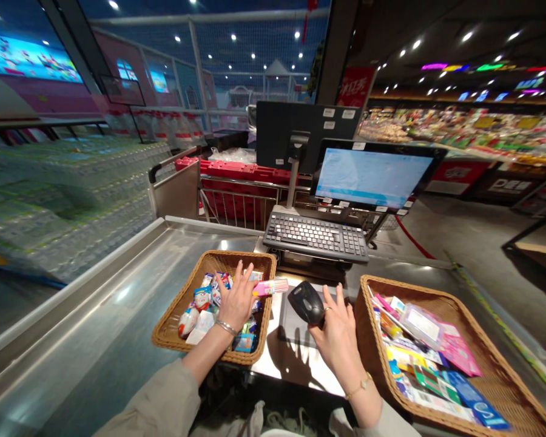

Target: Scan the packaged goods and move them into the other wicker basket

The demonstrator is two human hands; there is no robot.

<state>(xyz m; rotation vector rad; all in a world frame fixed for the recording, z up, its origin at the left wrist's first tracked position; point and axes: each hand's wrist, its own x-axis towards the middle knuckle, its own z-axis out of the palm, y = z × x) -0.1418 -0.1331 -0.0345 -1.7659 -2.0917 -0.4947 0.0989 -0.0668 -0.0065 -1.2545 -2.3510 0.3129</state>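
Observation:
Over the left wicker basket (166, 321), my left hand (236, 298) has several fingers spread. A small pink pack with a striped end (270, 287) juts out from its thumb side, above the basket's right rim; the grip on it is partly hidden. Colourful wrapped snacks (202, 298) lie in the basket beneath. My right hand (339, 331) holds a black handheld barcode scanner (306, 302) between thumb and forefinger, its head pointing left towards the pack. The scanner's handle is hidden under the hand. The other fingers stretch forward.
A right wicker basket (366, 328) carries mixed packets and a clear plastic box (421, 325). Behind the scanner are a keyboard (316, 235), a lit screen (368, 176) and a dark monitor back (291, 133). A metal counter (95, 340) with a raised edge runs left.

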